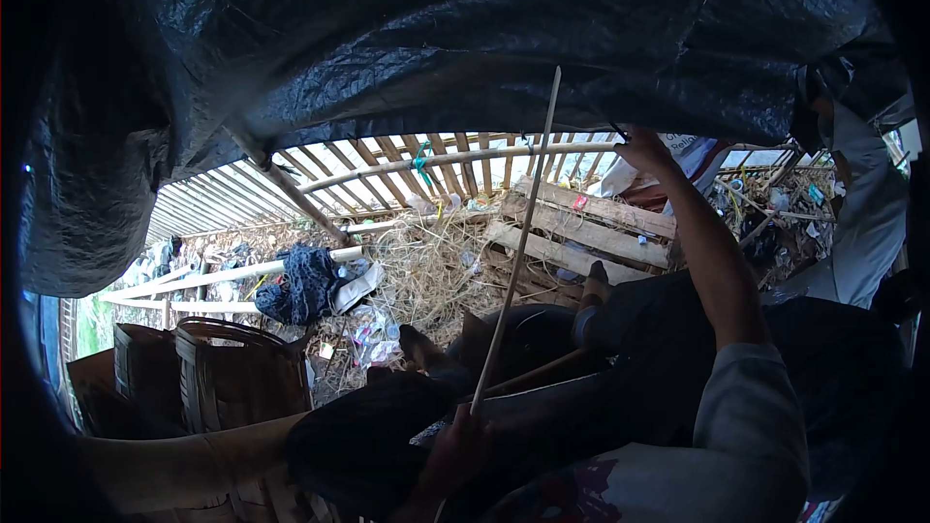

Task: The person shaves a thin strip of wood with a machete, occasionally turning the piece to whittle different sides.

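Observation:
My left hand [457, 453], low in the view and in shadow, is closed around a long pale bamboo strip [521, 247]. The strip leans up and slightly right, its tip reaching the dark tarp. My right hand [643, 152] is raised at the end of my outstretched arm, just under the tarp's edge. Its fingers are curled, and a thin dark tip shows beside them; what it belongs to I cannot make out. The right hand is apart from the strip. Another thin stick [538, 373] lies across near my legs.
A black tarp [465, 48] hangs low overhead. Behind runs a slatted bamboo fence [465, 167]. Wooden planks [591, 228], straw [426, 261] and litter cover the ground. Woven baskets [228, 378] and a thick bamboo pole [208, 455] stand at left, near a dark patterned cloth [300, 286].

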A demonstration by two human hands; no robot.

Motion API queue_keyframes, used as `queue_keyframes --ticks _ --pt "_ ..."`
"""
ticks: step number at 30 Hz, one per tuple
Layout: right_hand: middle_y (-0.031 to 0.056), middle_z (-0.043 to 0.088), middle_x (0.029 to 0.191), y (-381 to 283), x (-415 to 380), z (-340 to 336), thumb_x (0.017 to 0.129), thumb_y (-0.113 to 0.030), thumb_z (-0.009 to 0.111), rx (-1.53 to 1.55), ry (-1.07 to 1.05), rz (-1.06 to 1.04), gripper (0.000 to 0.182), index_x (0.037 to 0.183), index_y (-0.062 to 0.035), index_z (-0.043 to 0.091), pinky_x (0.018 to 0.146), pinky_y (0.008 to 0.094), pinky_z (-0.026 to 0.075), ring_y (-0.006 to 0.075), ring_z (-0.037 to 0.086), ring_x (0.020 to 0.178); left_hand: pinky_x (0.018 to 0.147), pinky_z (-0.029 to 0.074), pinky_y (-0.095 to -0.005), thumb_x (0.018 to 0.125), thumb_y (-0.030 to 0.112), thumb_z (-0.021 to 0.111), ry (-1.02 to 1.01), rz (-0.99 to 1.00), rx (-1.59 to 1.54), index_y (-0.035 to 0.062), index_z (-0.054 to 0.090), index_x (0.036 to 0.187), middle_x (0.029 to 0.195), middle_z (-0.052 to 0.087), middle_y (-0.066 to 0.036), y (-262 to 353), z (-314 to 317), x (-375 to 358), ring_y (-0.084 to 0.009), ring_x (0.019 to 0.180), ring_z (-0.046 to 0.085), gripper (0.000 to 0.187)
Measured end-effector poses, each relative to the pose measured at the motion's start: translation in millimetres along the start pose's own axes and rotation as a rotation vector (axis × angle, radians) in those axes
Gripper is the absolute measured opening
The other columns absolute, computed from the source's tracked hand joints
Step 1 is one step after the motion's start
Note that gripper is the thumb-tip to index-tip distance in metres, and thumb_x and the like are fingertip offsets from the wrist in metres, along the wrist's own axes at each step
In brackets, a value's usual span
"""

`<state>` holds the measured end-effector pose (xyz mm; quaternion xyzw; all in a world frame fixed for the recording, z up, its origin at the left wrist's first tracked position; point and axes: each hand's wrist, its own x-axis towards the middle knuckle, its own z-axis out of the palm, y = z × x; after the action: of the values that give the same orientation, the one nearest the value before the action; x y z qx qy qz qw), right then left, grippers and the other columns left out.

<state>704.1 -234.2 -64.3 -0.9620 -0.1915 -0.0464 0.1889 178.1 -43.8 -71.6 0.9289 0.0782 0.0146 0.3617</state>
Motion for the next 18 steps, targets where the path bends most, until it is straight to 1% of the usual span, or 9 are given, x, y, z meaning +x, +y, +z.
queue_keyframes --ticks 5,6,7,8,10,11,13,14,18 --pt "0.0238 0.063 0.089 0 -7 -15 0.066 -0.031 0.068 0.09 -0.098 -0.034 0.049 0.098 0.0054 0.06 0.076 0.0401 0.048 0.0332 0.063 0.088 0.046 0.044 -0.0422 0.086 0.017 0.059 0.008 0.019 -0.075 0.0019 0.041 0.104 0.065 0.052 -0.015 -11 2 7 -0.0399 0.057 0.055 0.03" --pt "0.0221 0.064 0.083 -10 -17 -24 0.065 -0.032 0.069 0.114 -0.131 -0.038 0.047 0.093 0.0051 0.061 0.071 0.0387 0.049 0.0308 0.064 0.082 0.046 0.042 -0.0395 0.089 0.018 0.055 0.014 -0.051 -0.308 0.0028 0.042 0.104 0.063 0.051 -0.013 -18 8 3 -0.0349 0.054 0.054 0.025" --pt "0.0185 0.063 0.078 -10 -19 -25 0.064 -0.032 0.071 0.159 -0.206 0.105 0.047 0.09 0.0049 0.062 0.062 0.0359 0.048 0.0256 0.063 0.073 0.046 0.04 -0.0368 0.092 0.02 0.052 0.027 -0.122 -0.537 0.0037 0.044 0.103 0.062 0.049 -0.011 -22 10 -2 -0.0299 0.052 0.054 0.021" --pt "0.0159 0.063 0.076 -3 -17 -23 0.064 -0.031 0.072 0.123 -0.281 0.142 0.046 0.09 0.0052 0.061 0.057 0.0339 0.047 0.0228 0.062 0.068 0.046 0.04 -0.0368 0.092 0.02 0.052 0.024 -0.148 -0.542 0.0037 0.044 0.103 0.062 0.049 -0.011 -20 4 -6 -0.0299 0.052 0.054 0.021" --pt "0.0158 0.063 0.077 -12 -28 -42 0.063 -0.03 0.072 0.114 -0.305 0.162 0.046 0.09 0.0053 0.061 0.061 0.0352 0.048 0.0244 0.062 0.07 0.045 0.034 -0.0293 0.097 0.025 0.044 -0.124 -0.396 -0.828 0.0054 0.047 0.099 0.061 0.046 -0.003 -13 -18 7 -0.0135 0.049 0.049 0.02" --pt "0.0158 0.063 0.077 -13 -33 -44 0.063 -0.03 0.072 0.111 -0.312 0.157 0.046 0.09 0.0053 0.061 0.061 0.0352 0.048 0.0244 0.062 0.07 0.045 0.031 -0.0216 0.098 0.031 0.04 -0.152 -0.422 -0.998 0.0068 0.048 0.099 0.065 0.045 0.004 1 -35 13 -0.002 0.053 0.043 0.026" --pt "0.015 0.062 0.076 -11 -43 -51 0.066 -0.027 0.071 0.221 -0.044 0.045 0.042 0.091 0.0037 0.061 0.065 0.0361 0.047 0.0255 0.062 0.071 0.046 0.031 -0.0193 0.098 0.033 0.04 -0.165 -0.431 -1.114 0.0077 0.049 0.099 0.067 0.045 0.005 12 -59 17 -0.0013 0.054 0.042 0.027" --pt "0.015 0.062 0.076 -14 -47 -58 0.066 -0.027 0.071 0.218 -0.036 0.052 0.042 0.091 0.0037 0.061 0.065 0.0361 0.047 0.0255 0.062 0.071 0.046 0.03 -0.0171 0.098 0.035 0.04 -0.187 -0.437 -1.226 0.0086 0.049 0.099 0.069 0.045 0.007 15 -69 20 -0.0005 0.054 0.041 0.028" --pt "0.0124 0.06 0.072 -50 -69 -78 0.072 -0.02 0.068 0.305 0.064 -0.094 0.028 0.089 0.001 0.06 0.064 0.0362 0.044 0.0232 0.059 0.067 0.045 0.031 -0.0168 0.097 0.038 0.04 -0.182 -0.445 -1.192 0.0097 0.048 0.1 0.068 0.044 0.006 27 -94 39 -0.0009 0.054 0.041 0.03"
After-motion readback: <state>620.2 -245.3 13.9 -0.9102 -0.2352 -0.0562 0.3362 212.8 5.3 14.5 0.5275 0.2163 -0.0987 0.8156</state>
